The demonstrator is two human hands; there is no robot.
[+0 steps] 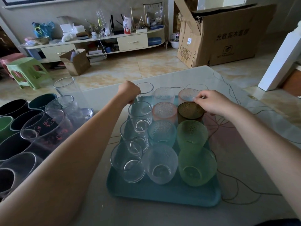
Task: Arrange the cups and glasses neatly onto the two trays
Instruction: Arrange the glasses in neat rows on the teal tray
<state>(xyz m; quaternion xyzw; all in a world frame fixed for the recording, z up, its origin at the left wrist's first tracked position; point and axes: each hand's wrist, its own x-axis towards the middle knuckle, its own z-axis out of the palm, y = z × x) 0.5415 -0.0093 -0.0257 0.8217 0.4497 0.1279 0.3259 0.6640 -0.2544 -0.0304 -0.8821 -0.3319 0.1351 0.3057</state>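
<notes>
1. A blue tray [162, 191] sits on the tabletop [244, 168], and it is full of cups and glasses in three rows.
2. The left row has four clear glasses. The far clear glass [145, 92] stands at the back corner of the tray.
3. The left hand [129, 92] is at the rim of that far clear glass. Its fingers are curled tight and seem to hold the rim, but the back of the hand hides the grip.
4. The middle row has bumpy cups: a clear one [164, 95] at the back, then a pink one [164, 111], a blue one [162, 132] and a frosted one [161, 163] at the front.
5. The right row has a pale pink cup [187, 95] at the back, then a dark brown cup [189, 112], then two green cups [192, 136], one behind the other.
6. The right hand [211, 103] is over the back right corner. Its fingers [197, 97] pinch the rim of the pale pink cup.
7. To the left, more cups stand close together: dark cups [14, 108], a green one [4, 126], and a clear glass with cat pictures [47, 126].
8. A tall clear glass [66, 88] stands just behind them.
9. On the floor are a green stool [27, 70] and a big cardboard box [224, 35].
</notes>
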